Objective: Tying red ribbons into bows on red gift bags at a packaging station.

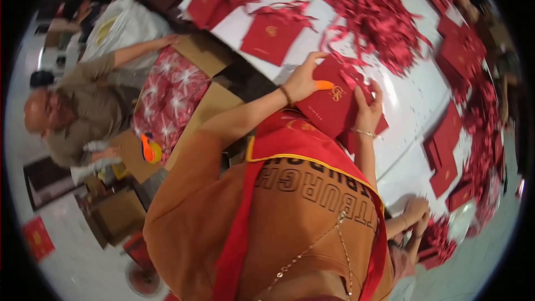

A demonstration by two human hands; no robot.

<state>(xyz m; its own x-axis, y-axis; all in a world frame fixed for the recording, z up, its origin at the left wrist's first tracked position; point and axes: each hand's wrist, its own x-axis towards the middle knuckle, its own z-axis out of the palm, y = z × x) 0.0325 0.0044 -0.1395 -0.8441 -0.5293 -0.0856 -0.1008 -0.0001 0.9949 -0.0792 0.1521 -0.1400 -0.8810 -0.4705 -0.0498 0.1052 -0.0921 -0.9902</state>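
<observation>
A flat red gift bag (320,100) with a gold emblem lies at the table's near edge, red ribbon at its far end. My left hand (304,81) is closed on its left side, with an orange cover on the thumb pressed to the front. At the right side, my right hand (369,108) pinches the bag near the ribbon, thumb on top and fingers over the far edge. More red pieces show beneath it by my right wrist. Whether a ribbon end sits between my right fingers is hard to make out.
On the white table (398,147) are another flat red bag (271,38), a heap of red ribbons (379,17) and red stacks (444,147) at right. To the left, a person stands by an open carton (214,108) of wrapped red bundles (170,97). Another person's hands (415,212) work at lower right.
</observation>
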